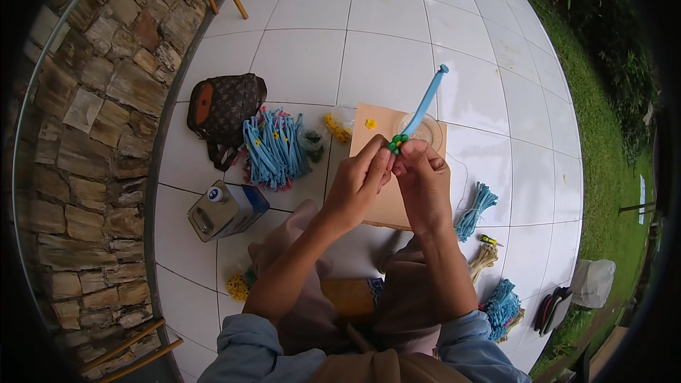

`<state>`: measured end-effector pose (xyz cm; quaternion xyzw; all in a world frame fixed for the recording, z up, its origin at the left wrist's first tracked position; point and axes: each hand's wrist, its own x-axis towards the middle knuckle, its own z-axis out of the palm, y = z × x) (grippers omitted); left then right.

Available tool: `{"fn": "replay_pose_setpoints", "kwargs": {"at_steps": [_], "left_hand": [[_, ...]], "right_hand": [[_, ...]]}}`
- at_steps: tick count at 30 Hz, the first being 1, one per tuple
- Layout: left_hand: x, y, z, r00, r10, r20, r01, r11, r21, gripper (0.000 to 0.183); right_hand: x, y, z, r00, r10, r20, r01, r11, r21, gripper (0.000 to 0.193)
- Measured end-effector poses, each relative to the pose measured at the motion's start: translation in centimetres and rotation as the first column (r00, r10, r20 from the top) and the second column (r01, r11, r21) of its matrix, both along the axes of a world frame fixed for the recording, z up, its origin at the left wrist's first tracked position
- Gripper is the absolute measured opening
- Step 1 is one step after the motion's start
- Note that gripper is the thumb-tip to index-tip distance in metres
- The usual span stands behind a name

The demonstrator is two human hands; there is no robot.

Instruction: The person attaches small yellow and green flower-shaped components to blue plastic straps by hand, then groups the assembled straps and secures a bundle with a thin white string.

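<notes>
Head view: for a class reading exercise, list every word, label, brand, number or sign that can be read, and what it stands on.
No text can be read clearly enough to quote.
Dark brown bag: repeating pattern, too small to read as words.
Metal tin: any markings are too small and blurred.
Light blue strip at the fingers: no text visible.
</notes>
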<state>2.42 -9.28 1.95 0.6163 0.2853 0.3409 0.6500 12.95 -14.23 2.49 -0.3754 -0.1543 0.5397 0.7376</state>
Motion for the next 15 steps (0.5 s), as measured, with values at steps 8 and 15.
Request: {"fn": "replay_pose_setpoints", "kwargs": {"at_steps": [8,15], "left_hand": [[-0.1,0.1,-0.6,0.996,0.06,-0.062,-0.048,0.983,0.178,0.02],[0.0,0.4,-0.8,1.0,0.03,0.006,-0.03,0.996,0.088,0.025]], "right_hand": [[-0.9,0.1,-0.1,0.981,-0.075,0.181,0.071,0.997,0.03,0.007],[-0.6,0.1,0.3,0.989,-0.135,-0.06,0.141,0.984,0.112,0.047]]}}
